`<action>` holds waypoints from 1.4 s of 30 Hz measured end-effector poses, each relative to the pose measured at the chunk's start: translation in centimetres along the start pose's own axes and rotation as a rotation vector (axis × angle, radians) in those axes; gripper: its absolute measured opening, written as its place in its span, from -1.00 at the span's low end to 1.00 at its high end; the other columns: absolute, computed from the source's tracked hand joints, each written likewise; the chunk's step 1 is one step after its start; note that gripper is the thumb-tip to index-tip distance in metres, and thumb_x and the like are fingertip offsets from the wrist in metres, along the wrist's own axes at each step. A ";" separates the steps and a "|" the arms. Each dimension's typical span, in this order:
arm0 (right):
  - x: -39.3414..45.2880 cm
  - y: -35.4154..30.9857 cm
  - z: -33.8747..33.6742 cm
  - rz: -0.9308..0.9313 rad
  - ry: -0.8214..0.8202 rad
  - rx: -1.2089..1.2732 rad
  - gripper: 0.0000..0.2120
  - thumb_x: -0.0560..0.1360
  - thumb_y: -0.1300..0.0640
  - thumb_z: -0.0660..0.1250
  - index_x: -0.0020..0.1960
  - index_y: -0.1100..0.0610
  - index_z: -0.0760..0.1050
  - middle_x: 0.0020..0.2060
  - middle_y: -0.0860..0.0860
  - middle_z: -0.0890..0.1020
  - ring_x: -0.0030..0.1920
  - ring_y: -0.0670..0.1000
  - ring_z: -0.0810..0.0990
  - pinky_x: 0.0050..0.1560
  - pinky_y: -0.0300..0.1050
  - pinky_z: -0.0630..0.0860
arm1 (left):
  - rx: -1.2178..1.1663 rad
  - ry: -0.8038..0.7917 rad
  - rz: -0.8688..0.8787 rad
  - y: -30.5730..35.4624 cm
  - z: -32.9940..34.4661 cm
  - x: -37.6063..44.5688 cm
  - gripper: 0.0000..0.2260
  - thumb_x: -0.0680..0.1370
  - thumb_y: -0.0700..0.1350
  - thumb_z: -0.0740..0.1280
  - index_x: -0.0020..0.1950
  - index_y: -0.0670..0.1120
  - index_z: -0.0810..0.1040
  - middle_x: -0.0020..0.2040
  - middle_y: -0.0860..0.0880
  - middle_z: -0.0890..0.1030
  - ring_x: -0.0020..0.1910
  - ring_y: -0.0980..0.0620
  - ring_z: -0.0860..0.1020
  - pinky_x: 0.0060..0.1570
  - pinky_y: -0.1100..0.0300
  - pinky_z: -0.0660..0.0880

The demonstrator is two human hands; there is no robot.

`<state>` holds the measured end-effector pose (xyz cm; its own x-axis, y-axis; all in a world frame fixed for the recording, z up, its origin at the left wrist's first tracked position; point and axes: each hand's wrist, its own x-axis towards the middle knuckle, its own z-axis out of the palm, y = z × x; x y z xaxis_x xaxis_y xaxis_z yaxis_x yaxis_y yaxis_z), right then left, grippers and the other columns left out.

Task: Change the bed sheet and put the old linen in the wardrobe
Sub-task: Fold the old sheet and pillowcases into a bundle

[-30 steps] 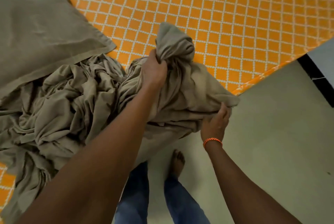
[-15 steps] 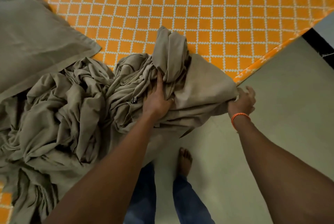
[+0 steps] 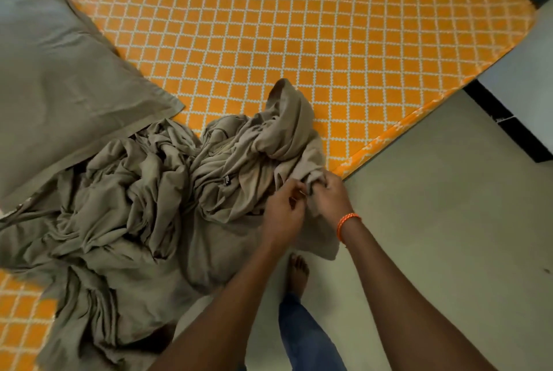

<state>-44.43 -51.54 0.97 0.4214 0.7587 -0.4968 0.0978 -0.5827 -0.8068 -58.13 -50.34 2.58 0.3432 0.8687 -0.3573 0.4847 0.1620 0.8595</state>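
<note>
Crumpled taupe cotton bed sheet [image 3: 143,209] heaped on bed's near edge, over orange lattice-print mattress cover [image 3: 299,41] | our left hand [image 3: 282,215] and right hand [image 3: 330,200] now meet, both pinching one corner | a second ago they gripped apart; we judge folding begins | grey pillow [image 3: 59,77] unmoved

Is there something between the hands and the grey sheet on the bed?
Nothing visible. The left hand and right hand already have their grip on the grey sheet, pinching one bunched edge at the bed's near corner.
</note>
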 end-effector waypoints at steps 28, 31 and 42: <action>-14.8 -36.0 5.2 0.031 -0.125 0.696 -0.53 0.55 0.26 0.47 0.41 0.09 0.47 0.16 0.18 0.69 0.04 0.12 0.73 -0.02 0.02 0.68 | -0.248 0.464 0.378 19.6 -34.2 -8.0 -0.61 0.73 -0.07 0.29 -0.23 -0.17 0.28 -0.34 -0.07 0.22 -0.34 0.02 0.22 -0.29 0.04 0.21; -16.1 -34.9 5.0 0.000 -0.114 0.835 -0.48 0.54 0.32 0.44 0.46 0.06 0.48 0.23 0.19 0.67 0.16 0.18 0.72 0.15 0.11 0.66 | -0.308 0.385 0.358 22.1 -37.0 -7.5 -0.60 0.71 -0.08 0.31 -0.26 -0.11 0.26 -0.33 -0.07 0.18 -0.32 0.00 0.17 -0.27 0.04 0.16; -16.3 -33.6 7.6 -0.082 0.147 0.588 -0.45 0.49 0.52 0.30 0.37 0.09 0.60 0.25 0.12 0.66 0.21 0.16 0.67 0.19 0.12 0.66 | -0.029 0.268 0.365 24.1 -40.6 -5.6 -0.72 0.66 0.12 0.33 -0.06 -0.02 0.70 -0.25 0.05 0.60 -0.20 0.12 0.55 -0.14 0.09 0.44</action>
<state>-61.38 -42.12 33.70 0.5577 0.7216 -0.4102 -0.3610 -0.2341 -0.9027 -81.06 -32.29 40.20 0.2651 0.9613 0.0751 0.3465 -0.1676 0.9230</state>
